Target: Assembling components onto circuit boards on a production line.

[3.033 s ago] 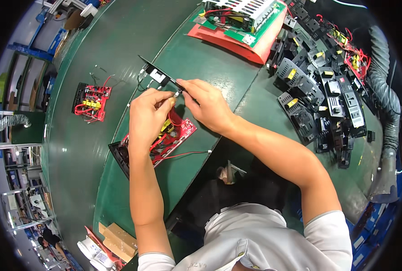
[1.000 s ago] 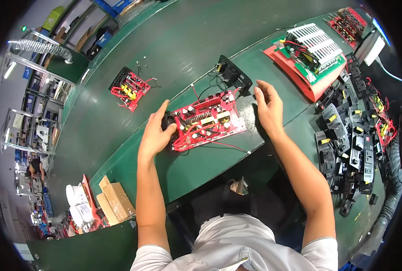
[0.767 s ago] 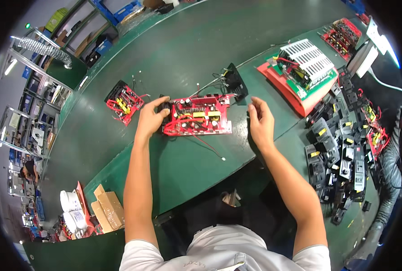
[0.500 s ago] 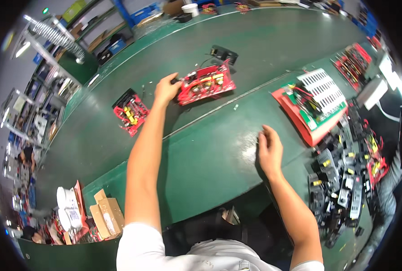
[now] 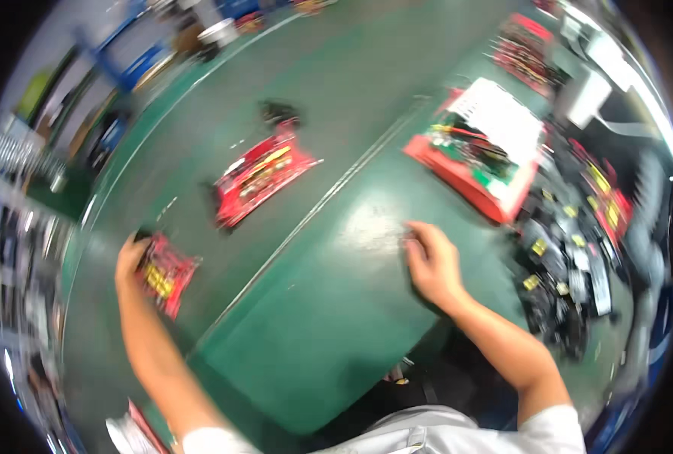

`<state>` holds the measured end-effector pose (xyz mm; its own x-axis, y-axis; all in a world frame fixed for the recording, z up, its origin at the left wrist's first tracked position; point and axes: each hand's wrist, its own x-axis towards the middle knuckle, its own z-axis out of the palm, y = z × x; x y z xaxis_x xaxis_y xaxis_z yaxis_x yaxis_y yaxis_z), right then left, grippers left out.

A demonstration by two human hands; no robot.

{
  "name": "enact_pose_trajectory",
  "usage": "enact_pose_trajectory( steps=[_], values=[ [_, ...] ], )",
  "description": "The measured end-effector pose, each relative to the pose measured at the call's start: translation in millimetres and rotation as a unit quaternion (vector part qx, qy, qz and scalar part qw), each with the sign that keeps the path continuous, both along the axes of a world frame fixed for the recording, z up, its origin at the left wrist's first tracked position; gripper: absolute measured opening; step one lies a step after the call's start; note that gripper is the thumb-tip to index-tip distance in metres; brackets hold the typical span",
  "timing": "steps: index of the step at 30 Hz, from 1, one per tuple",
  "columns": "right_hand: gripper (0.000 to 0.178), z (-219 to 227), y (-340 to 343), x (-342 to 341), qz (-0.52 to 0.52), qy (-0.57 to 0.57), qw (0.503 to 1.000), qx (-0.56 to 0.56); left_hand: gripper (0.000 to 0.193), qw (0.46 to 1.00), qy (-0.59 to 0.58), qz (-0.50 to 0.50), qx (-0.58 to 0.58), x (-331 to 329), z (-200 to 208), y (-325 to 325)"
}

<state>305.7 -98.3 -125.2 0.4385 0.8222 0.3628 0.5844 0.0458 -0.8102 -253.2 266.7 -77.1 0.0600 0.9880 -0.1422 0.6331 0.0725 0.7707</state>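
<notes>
My left hand is at the far left, its blurred fingers curled over the black end of a small red circuit board with yellow parts. The board lies on the green bench. A larger red circuit board with yellow parts lies farther up, apart from both hands, and a dark block sits just beyond it. My right hand hovers over or rests on the near bench, fingers loosely bent and thumb apart, holding nothing.
To the right, a green circuit board with a white slotted cover lies on a red tray. Beside it is a heap of black plastic parts. More red boards lie at the far right. A seam strip crosses the green bench.
My left hand has left the larger red board and moved left to the smaller one. The whole view has turned, shifting the bench items. My right hand remains empty.
</notes>
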Motion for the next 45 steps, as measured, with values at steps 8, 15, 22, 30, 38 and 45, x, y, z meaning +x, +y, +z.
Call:
enact_pose_trajectory(
  steps=[8, 15, 22, 30, 38, 45],
  values=[
    [0.024, 1.5, 2.7, 4.2, -0.006, 0.059, 0.997, 0.049, 0.038, 0.985, 0.151, -0.079, -0.038, -80.5, 8.5, 41.8],
    [0.023, -4.8, -3.2, -2.3, -0.006, 0.067, 0.996, 0.063, 0.013, 0.987, 0.159, -0.013, -0.015, -82.5, -7.8, -9.1],
    [0.023, -12.0, -0.7, 4.5, -0.012, 0.068, 0.993, 0.099, 0.022, 0.920, 0.346, -0.016, 0.185, -22.9, 99.1, -65.4],
    [0.023, -19.5, 5.1, 14.9, -0.002, 0.163, 0.981, 0.107, 0.052, 0.824, 0.476, 0.033, 0.307, 136.1, 233.0, -148.0],
    [0.030, -18.7, 11.6, 24.5, 0.007, 0.376, 0.920, 0.114, 0.038, 0.988, -0.024, -0.079, 0.133, 235.3, 181.9, -202.0],
    [0.029, -21.8, 8.7, 45.9, -0.046, 0.412, 0.896, 0.160, 0.076, 0.979, -0.136, -0.134, 0.067, 305.6, 51.0, -270.8]
  ],
)
